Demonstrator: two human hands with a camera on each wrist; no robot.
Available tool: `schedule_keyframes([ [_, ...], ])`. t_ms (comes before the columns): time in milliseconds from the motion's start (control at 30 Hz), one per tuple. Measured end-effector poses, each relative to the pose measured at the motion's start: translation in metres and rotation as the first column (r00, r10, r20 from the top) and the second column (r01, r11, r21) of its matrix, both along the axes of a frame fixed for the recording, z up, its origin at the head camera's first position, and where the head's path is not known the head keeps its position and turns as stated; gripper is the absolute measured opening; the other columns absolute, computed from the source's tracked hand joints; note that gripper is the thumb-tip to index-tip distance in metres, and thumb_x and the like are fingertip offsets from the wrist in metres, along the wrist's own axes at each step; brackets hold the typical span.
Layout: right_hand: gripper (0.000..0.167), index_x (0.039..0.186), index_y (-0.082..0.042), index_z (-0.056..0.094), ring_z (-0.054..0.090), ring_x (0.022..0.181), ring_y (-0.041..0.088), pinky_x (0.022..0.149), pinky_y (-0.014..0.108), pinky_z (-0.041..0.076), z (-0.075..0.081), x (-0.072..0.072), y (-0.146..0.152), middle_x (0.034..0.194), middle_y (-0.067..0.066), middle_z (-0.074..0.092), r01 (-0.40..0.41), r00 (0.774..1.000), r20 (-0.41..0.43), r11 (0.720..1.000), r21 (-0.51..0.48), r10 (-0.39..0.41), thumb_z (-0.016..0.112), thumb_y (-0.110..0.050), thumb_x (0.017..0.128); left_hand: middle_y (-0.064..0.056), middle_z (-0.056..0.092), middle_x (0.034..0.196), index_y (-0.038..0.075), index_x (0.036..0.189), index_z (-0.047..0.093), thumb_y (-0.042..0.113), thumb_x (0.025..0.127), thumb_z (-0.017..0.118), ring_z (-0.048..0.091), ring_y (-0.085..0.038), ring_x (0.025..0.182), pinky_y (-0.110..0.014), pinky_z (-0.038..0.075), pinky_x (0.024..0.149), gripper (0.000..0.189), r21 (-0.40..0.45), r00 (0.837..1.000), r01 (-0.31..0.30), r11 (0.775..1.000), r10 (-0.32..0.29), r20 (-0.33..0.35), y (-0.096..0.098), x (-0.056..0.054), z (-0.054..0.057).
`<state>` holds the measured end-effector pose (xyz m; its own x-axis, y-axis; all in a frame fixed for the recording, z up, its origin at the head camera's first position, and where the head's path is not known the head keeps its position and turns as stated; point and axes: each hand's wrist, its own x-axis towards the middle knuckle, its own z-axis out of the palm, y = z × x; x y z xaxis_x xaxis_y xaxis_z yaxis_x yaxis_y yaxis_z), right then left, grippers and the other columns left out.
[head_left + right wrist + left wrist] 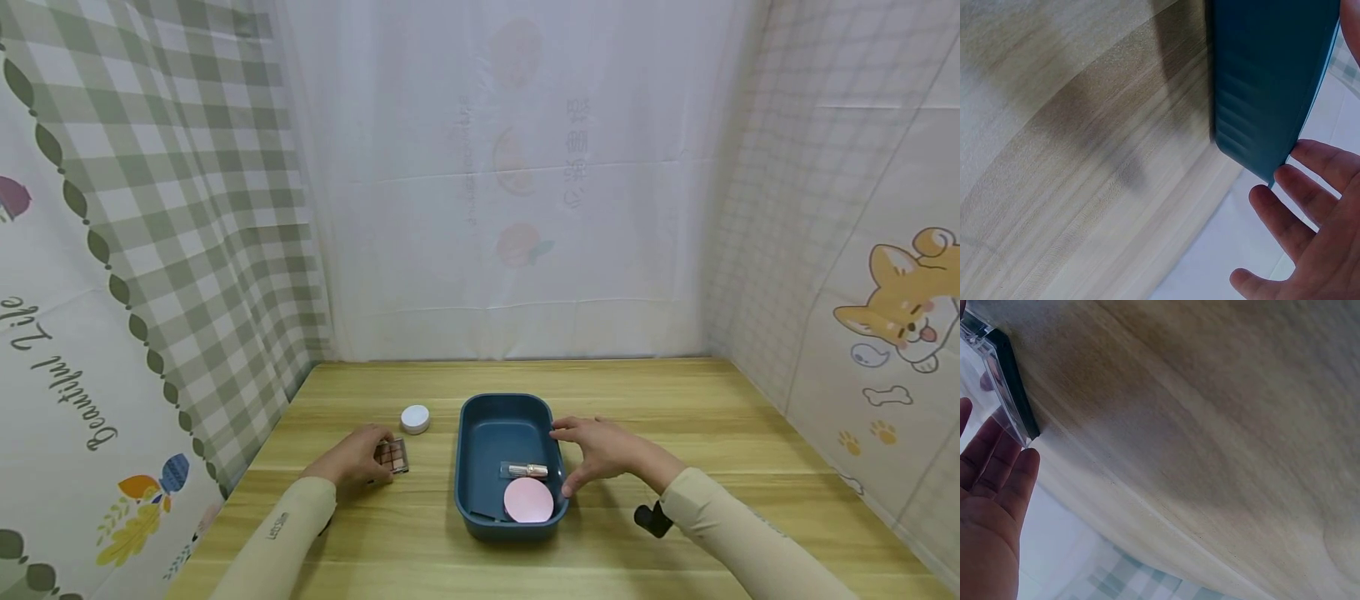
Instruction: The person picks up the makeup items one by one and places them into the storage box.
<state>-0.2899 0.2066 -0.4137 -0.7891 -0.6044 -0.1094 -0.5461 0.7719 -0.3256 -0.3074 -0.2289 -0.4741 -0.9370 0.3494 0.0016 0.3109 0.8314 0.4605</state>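
On the left of the table, my left hand grips a small eyeshadow palette with a clear lid and brown pans. In the left wrist view the palette has a dark base, close over the wood, and fingertips at its lid edge. My right hand is spread at the right side of a dark blue box, fingertips right at its rim. Inside the box lie a lipstick tube, a round pink compact and a thin dark item partly hidden by the compact.
A small round white jar stands on the wooden table, beyond the palette. A white curtain hangs along the back edge. Patterned cloths close off both sides. A black wrist device sits under the right sleeve.
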Motion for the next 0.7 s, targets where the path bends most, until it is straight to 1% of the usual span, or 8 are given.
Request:
schedule_keyframes([
  [100,0.096,0.140,-0.001,0.054,0.043,0.133,0.043,0.109,0.072,0.019,0.0000,0.0004,0.0002,0.148,0.018,0.045,0.001,1.000,0.000,1.000,0.003,-0.001,0.087,-0.054,0.068,-0.009,0.059,0.110,0.001,0.112,0.062,0.015,0.068,0.091,0.055,-0.026,0.102,-0.048,0.047,0.093,0.054,0.001,1.000,0.014,1.000,-0.014,-0.003,-0.0002,-0.0005,-0.0005],
  [300,0.096,0.141,-0.002,0.053,0.044,0.133,0.043,0.109,0.072,0.019,-0.0008,-0.0001,0.0004,0.148,0.018,0.044,-0.002,1.000,0.001,1.000,0.008,0.002,0.086,-0.055,0.068,-0.008,0.059,0.105,0.000,0.109,0.064,0.015,0.069,0.091,0.055,-0.022,0.096,-0.045,0.049,0.089,0.050,-0.010,1.000,0.023,1.000,-0.023,-0.013,-0.0001,-0.0015,-0.0014],
  [400,0.096,0.141,-0.002,0.053,0.043,0.133,0.044,0.108,0.072,0.020,-0.0007,-0.0003,0.0007,0.148,0.018,0.044,-0.006,1.000,0.000,1.000,0.008,0.006,0.086,-0.055,0.068,-0.009,0.060,0.105,-0.001,0.110,0.064,0.015,0.070,0.090,0.055,-0.022,0.096,-0.045,0.049,0.089,0.051,-0.020,1.000,0.012,1.000,-0.012,-0.010,0.0007,-0.0008,-0.0002],
  [567,0.095,0.141,-0.001,0.053,0.043,0.133,0.044,0.106,0.073,0.022,-0.0013,-0.0004,0.0016,0.148,0.018,0.044,-0.024,1.000,-0.012,1.000,0.010,0.024,0.085,-0.054,0.070,-0.009,0.060,0.110,-0.003,0.115,0.064,0.016,0.071,0.090,0.056,-0.023,0.099,-0.046,0.049,0.091,0.055,-0.004,0.999,-0.021,1.000,0.021,0.035,0.0030,0.0022,0.0043],
  [700,0.095,0.141,0.000,0.053,0.043,0.132,0.045,0.105,0.074,0.023,-0.0005,0.0002,0.0017,0.148,0.020,0.044,-0.037,0.999,-0.022,0.999,0.010,0.037,0.085,-0.054,0.070,-0.007,0.060,0.108,-0.004,0.119,0.063,0.018,0.072,0.090,0.056,-0.022,0.098,-0.044,0.049,0.091,0.059,-0.017,0.999,-0.017,1.000,0.017,0.032,0.0035,0.0027,0.0066],
])
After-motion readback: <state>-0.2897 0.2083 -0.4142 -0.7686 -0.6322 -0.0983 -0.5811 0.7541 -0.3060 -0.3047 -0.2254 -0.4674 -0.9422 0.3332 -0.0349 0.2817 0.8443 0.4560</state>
